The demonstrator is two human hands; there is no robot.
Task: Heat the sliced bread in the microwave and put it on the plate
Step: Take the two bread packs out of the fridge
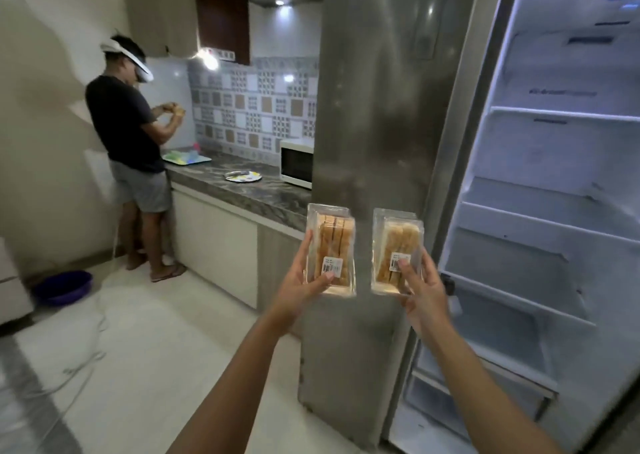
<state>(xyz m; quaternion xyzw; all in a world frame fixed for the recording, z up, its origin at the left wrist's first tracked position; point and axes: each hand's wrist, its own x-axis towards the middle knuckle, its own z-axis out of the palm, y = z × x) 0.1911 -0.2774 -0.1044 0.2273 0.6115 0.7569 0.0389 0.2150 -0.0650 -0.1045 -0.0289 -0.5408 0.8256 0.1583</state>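
Observation:
I hold up two clear plastic packs of sliced bread in front of the steel fridge side. My left hand grips the left bread pack from below, thumb on its barcode label. My right hand grips the right bread pack the same way. Both packs are upright and closed. Far back on the counter stands the white microwave, its door closed, partly hidden by the fridge. A patterned plate lies on the counter to the left of it.
The open fridge door with its shelves fills the right. Another person stands at the dark marble counter by a tray. A blue basin and a white cable lie on the floor.

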